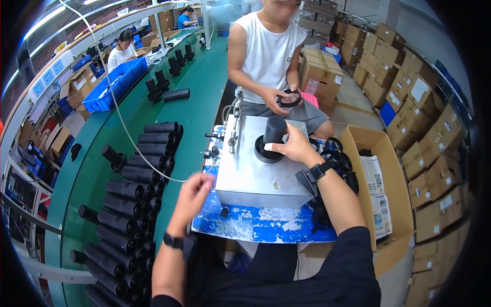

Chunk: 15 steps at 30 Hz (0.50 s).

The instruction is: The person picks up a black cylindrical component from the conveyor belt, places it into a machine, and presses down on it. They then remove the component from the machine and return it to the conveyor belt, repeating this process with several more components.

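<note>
My right hand [295,147] is closed around the side of a black ribbed cylinder [275,129]. The cylinder stands nearly upright in a round black base [267,154] on top of a silver metal box [245,176]. My left hand [194,193] hovers by the box's left front corner, fingers loosely bent and slightly blurred, with nothing visible in it. On the box's left side sits a metal lever clamp [235,123]. Across from me, a person in a white sleeveless top holds a black ring-shaped part [289,99] in both hands.
Many black cylinders [125,190] lie stacked on the green bench [197,110] to my left, near a blue crate [115,84]. Black round parts [337,158] are heaped right of the box, beside an open carton [404,204]. A white cable [125,123] hangs across the bench.
</note>
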{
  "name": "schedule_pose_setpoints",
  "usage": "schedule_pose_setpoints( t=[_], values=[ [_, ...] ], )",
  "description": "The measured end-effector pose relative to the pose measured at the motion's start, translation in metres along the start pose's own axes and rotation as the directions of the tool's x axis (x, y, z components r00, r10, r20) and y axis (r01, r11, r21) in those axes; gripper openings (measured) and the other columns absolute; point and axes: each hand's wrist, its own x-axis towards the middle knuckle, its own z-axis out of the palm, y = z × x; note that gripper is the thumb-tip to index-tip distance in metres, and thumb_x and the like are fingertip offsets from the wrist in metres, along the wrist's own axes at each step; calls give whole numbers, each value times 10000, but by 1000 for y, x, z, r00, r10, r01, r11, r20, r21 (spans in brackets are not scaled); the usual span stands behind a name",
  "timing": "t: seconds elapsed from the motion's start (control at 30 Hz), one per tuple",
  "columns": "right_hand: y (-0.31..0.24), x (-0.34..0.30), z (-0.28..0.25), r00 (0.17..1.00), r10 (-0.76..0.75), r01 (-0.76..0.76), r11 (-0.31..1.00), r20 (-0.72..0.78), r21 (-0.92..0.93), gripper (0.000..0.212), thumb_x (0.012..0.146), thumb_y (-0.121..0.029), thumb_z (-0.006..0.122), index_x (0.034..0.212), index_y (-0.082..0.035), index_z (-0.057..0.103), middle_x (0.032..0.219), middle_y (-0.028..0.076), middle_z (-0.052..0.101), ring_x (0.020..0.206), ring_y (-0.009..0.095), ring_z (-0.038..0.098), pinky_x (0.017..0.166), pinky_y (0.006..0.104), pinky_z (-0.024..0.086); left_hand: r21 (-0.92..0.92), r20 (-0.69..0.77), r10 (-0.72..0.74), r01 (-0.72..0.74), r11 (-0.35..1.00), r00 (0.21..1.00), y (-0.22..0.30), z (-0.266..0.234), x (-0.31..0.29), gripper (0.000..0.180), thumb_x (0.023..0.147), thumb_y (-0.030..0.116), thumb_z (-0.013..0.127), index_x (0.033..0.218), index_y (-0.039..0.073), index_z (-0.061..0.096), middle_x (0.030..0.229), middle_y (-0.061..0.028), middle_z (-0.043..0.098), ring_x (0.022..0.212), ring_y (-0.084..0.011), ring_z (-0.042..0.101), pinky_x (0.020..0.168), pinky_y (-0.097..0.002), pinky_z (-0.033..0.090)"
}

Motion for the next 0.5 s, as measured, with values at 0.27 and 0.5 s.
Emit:
schedule_pose_setpoints(
  t=[0.27, 0.5],
  values=[
    [-7, -8, 25, 970, 50, -86, 986, -236, -146, 731, 718, -352, 950, 1248, 7, 597, 1052, 146, 739, 951, 257, 715, 884, 386, 558, 485, -3, 217, -188, 854, 976, -77, -8, 145, 256, 1033, 157, 592, 1223, 5, 674, 1288, -174, 646, 1048, -350, 664, 882, -392, 535],
    [-10, -8, 19, 982, 48, -64, 994, -181, -84, 680, 743, -356, 940, 1227, -7, 614, 935, 77, 715, 781, 170, 662, 744, 325, 549, 587, 89, 189, -205, 784, 978, -99, -13, 188, 426, 1080, 346, 509, 1315, 8, 621, 1368, -224, 618, 1241, -420, 611, 1080, -445, 460]
  ],
)
